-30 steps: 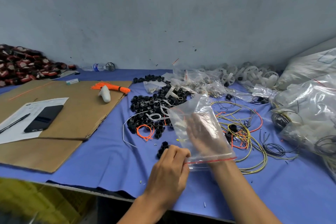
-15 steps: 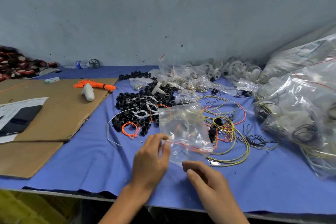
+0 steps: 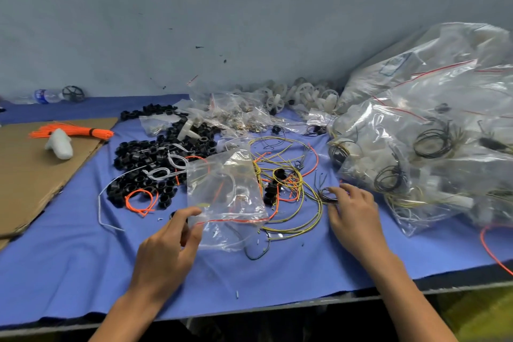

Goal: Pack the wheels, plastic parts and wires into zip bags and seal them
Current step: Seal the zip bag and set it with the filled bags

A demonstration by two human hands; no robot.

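A clear zip bag (image 3: 224,191) with a red seal line lies on the blue cloth (image 3: 69,253), mouth toward me. My left hand (image 3: 169,247) pinches its left corner at the seal. My right hand (image 3: 352,211) is to the right of the bag, fingers curled onto a small dark wire coil (image 3: 325,195). Yellow-green wires (image 3: 291,219) tangle between hands and bag. A pile of black wheels (image 3: 150,155) sits behind the bag on the left, with an orange wire loop (image 3: 138,201) at its front. White plastic wheels (image 3: 291,94) line the wall.
Large filled plastic bags (image 3: 422,147) crowd the right side. Small zip bags (image 3: 230,114) lie at the back centre. Cardboard (image 3: 33,175) covers the left, carrying an orange tie bundle (image 3: 72,130) and a white part (image 3: 59,144). The table's front edge (image 3: 277,307) is near me.
My right hand came out of the bag, then moved right to the dark wire coil. The left hand kept its pinch on the bag, which now lies lower on the cloth.
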